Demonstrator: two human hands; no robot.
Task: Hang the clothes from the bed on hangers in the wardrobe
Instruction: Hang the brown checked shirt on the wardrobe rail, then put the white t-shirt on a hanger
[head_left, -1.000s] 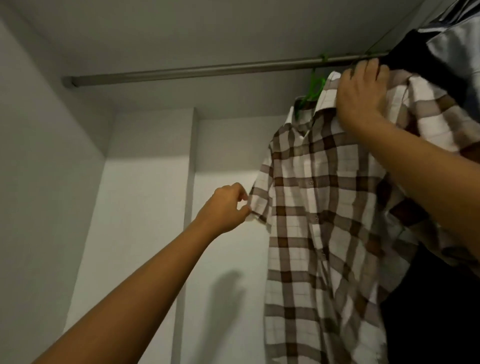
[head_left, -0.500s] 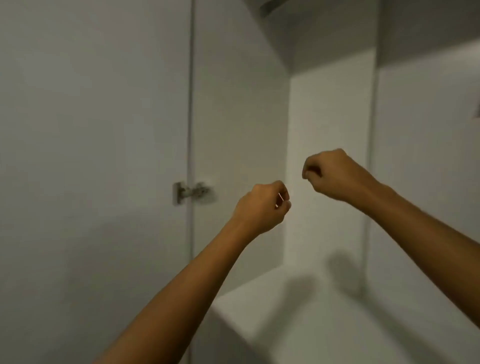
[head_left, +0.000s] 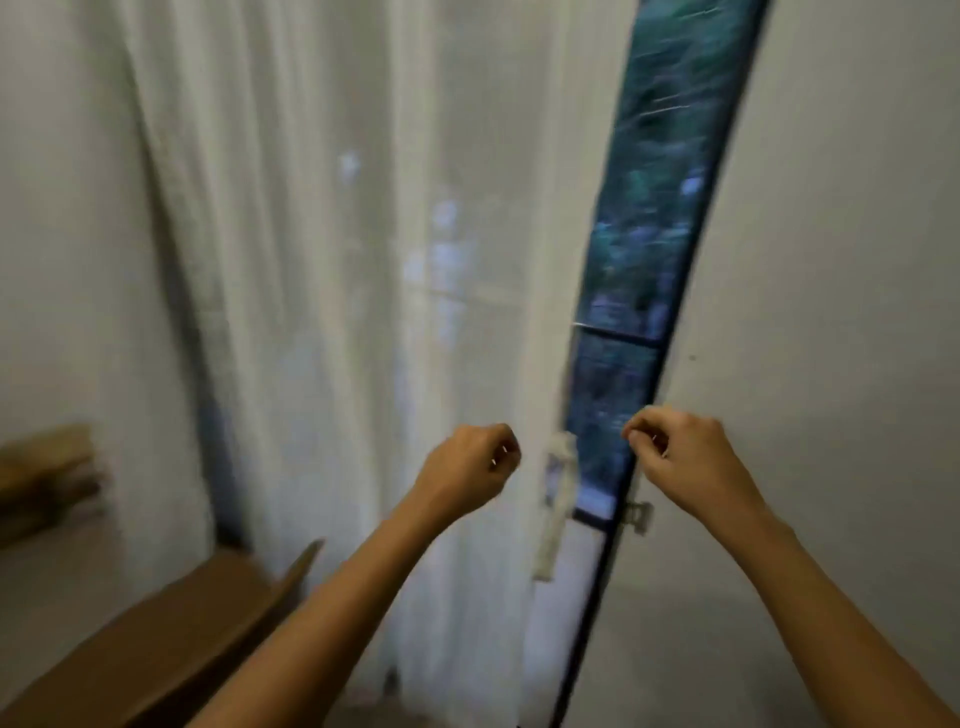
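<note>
facing a sheer white curtain (head_left: 322, 260), both arms out in front. left hand (head_left: 467, 467) curled into a loose fist, nothing in it. right hand (head_left: 680, 457) curled too, thumb against the fingertips, also empty.

no clothes, no bed, no hangers in sight from here, so the next garment is somewhere out of view. i'd guess this is the trip to fetch it. to do that well: find the bed, take one piece by the collar or shoulders so it hangs straight, and keep it off the floor on the way to the wardrobe.

the curtain is thin and gauzy, falling in long soft folds with pale light coming through. beside its edge runs a narrow strip of dark window glass (head_left: 649, 208), blue-green and blurred. a limp fabric tie (head_left: 556, 509) dangles there. on the right, a flat matt white panel (head_left: 831, 260) with a small metal hinge (head_left: 638, 515), perhaps a wardrobe door, can't say for certain. low on the left, a brown cardboard box (head_left: 171, 649), flap up, stiff and square-edged.
</note>
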